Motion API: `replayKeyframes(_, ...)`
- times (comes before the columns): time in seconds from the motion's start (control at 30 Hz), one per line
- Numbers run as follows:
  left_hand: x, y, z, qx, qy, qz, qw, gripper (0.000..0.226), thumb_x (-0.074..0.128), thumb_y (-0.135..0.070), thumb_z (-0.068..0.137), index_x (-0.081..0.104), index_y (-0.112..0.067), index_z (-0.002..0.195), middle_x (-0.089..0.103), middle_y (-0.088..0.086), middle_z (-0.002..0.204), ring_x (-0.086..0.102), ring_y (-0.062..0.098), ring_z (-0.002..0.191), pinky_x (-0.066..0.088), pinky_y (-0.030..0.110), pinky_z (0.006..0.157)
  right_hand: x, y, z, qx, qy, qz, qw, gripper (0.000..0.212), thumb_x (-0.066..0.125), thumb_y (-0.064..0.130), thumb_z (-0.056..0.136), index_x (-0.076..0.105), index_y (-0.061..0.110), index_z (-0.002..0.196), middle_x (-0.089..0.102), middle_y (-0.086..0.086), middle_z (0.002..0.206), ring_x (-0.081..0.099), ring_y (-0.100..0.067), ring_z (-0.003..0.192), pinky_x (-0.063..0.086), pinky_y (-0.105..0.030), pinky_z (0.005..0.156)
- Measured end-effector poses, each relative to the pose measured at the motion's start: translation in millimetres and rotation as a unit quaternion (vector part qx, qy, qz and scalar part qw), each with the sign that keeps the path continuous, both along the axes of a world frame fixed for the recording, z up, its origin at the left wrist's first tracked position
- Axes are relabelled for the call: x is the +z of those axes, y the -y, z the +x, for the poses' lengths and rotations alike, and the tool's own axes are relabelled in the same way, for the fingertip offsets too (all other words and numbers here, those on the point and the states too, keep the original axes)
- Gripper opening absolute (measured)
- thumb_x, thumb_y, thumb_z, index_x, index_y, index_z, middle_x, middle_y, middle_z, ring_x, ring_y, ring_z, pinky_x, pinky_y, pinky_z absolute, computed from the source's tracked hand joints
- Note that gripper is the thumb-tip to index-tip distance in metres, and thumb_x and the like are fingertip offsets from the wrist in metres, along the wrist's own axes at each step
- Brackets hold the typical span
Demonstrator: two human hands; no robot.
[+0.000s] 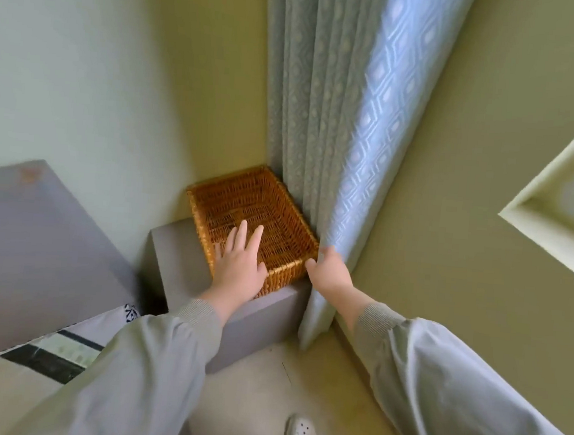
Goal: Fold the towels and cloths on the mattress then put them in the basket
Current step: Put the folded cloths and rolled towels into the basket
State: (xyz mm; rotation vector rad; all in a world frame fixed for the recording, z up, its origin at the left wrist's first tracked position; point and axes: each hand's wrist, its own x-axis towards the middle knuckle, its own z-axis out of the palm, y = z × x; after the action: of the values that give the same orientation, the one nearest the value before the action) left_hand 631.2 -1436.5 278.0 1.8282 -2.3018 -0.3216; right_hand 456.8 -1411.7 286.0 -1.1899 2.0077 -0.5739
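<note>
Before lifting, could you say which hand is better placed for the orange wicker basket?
Probably left: left hand spread over the orange wicker basket's near rim; right hand touches the pale blue curtain.

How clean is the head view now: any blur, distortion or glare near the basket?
Head view: wide-angle distortion slants the walls and curtain; mild motion blur softens the basket weave, the left hand and right hand; daylight glows through the curtain's right folds, without glare; the curtain hides the right hand's fingertips.
</note>
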Motion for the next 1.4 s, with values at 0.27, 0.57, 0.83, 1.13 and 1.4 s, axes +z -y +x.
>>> replayKeyframes(0.27,-47,84,36,0.039,-0.09,0.12,0.988,0.067,0.047,-0.025,0.098,0.009,-0.029,0.152,-0.001,0.002,0.161,0.002,0.024,0.148,0.011,0.044,0.118,-62,102,28,-0.186,0.154,0.112,0.964,0.06,0.052,0.027,0.088,0.035,0.002,0.139,0.052,-0.013,0.131,0.05,-0.03,0.117,0.038,-0.027,0.094)
replayKeyframes(0.57,-118,178,79,-0.12,0.037,0.259,0.958,0.068,0.046,-0.027,0.097,0.006,-0.03,0.152,0.006,-0.001,0.161,0.001,0.023,0.148,0.012,0.05,0.118,-139,140,85,-0.382,0.246,0.228,0.861,0.059,0.055,0.035,0.09,0.041,0.003,0.138,0.052,-0.01,0.134,0.05,-0.03,0.123,0.041,-0.036,0.103)
replayKeyframes(0.83,-145,186,99,-0.191,0.064,0.125,0.972,0.071,0.054,-0.018,0.09,0.019,-0.024,0.151,-0.002,0.006,0.161,-0.007,0.024,0.148,0.002,0.051,0.117,-163,136,126,-0.419,0.177,0.221,0.863,0.019,0.058,0.021,0.086,0.061,0.004,0.095,0.067,-0.011,0.09,0.067,-0.027,0.086,0.057,-0.04,0.082)
replayKeyframes(1.13,-152,193,121,0.077,-0.122,0.145,0.979,0.099,0.064,-0.001,0.081,-0.001,-0.021,0.153,-0.008,0.011,0.16,0.007,0.032,0.146,0.024,0.05,0.115,-102,128,128,-0.039,0.088,0.502,0.86,0.062,0.039,0.051,0.098,0.056,-0.005,0.119,0.068,-0.016,0.074,0.068,-0.023,0.062,0.055,-0.03,0.06)
replayKeyframes(1.4,-166,206,136,0.349,-0.242,0.225,0.877,0.082,0.062,-0.003,0.083,0.016,-0.01,0.151,0.034,0.016,0.15,0.037,0.035,0.136,0.03,0.047,0.113,-115,187,120,0.02,-0.298,0.19,0.935,0.024,0.044,0.019,0.094,0.062,0.008,0.107,0.058,-0.005,0.094,0.056,-0.023,0.086,0.048,-0.034,0.072)
